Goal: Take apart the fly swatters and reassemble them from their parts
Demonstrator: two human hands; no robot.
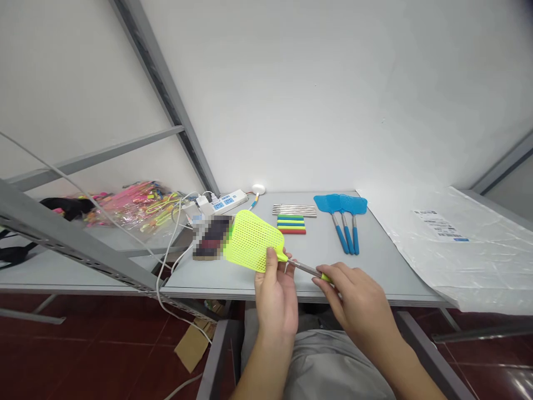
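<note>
A yellow-green fly swatter [254, 240] is held across the near edge of the table, its perforated head to the left and its metal rod running down to the right. My left hand [277, 297] grips it at the neck, thumb on the base of the head. My right hand [356, 291] is closed round the yellow-green handle, which is mostly hidden under the fingers. Beyond them on the table lie several metal rods [294, 210] and a row of coloured handle sleeves [291, 224] in green, yellow, blue and red. Three blue fly swatters [343, 214] lie overlapped to the right.
A power strip [227, 201] with plugs and white cables stands at the back left, near a pixelated dark object [212, 236]. Plastic-wrapped colourful items [137, 205] fill the left shelf. A white plastic bag [453, 250] covers the right side. A grey metal post [83, 239] rises at left.
</note>
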